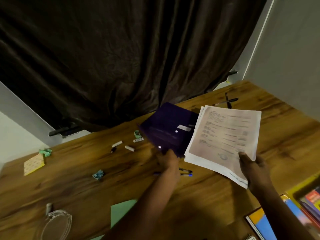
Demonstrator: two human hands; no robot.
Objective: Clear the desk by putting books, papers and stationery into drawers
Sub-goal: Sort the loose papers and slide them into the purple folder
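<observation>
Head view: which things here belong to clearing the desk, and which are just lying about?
Job: papers held in the right hand; purple folder held in the left hand; blue pens; yellow notepad; green sheet; books at the right edge.
Lying about: crumpled paper scraps; dark curtain; clear object near left.

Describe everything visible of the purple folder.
The folder is dark purple, flat and rectangular, smooth like plastic, with two white snap studs and a pale label near its right side. It looks closed. The left hand grips its near corner, above the desk. The papers cover its right edge; whether they touch it, or whether its far end rests on the desk, cannot be told.
</observation>
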